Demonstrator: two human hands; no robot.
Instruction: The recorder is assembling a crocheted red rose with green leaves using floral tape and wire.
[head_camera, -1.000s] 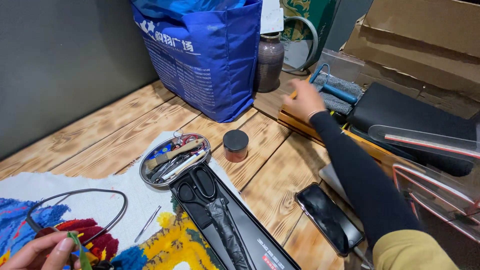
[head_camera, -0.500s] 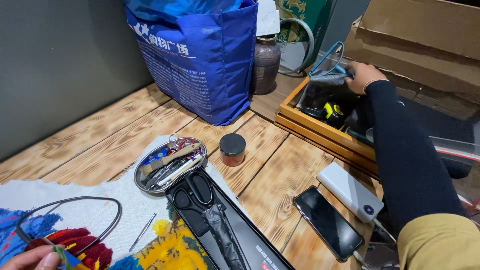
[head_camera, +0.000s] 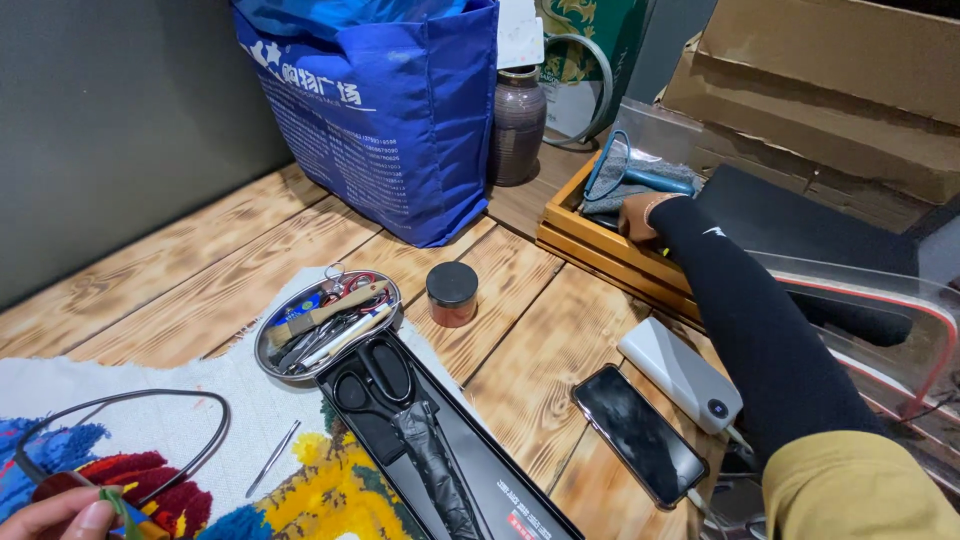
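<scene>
At the lower left edge of the frame we see only the fingertips of the left hand (head_camera: 70, 518), pinched on a green strand (head_camera: 122, 512) over the tufted rug (head_camera: 330, 490); the rest of the hand is cut off. Right of it lie a thin needle (head_camera: 272, 458), a round metal tray (head_camera: 268, 345) of small tools, and black scissors (head_camera: 385, 400) in a long black case (head_camera: 480, 470). A small brown jar (head_camera: 452, 294) stands at centre. At lower right, a dark phone (head_camera: 640, 435) and white power bank (head_camera: 680, 374). In the upper right, the right hand (head_camera: 640, 215) reaches into a wooden box (head_camera: 590, 245); its fingers are hidden, so we cannot tell its grip.
</scene>
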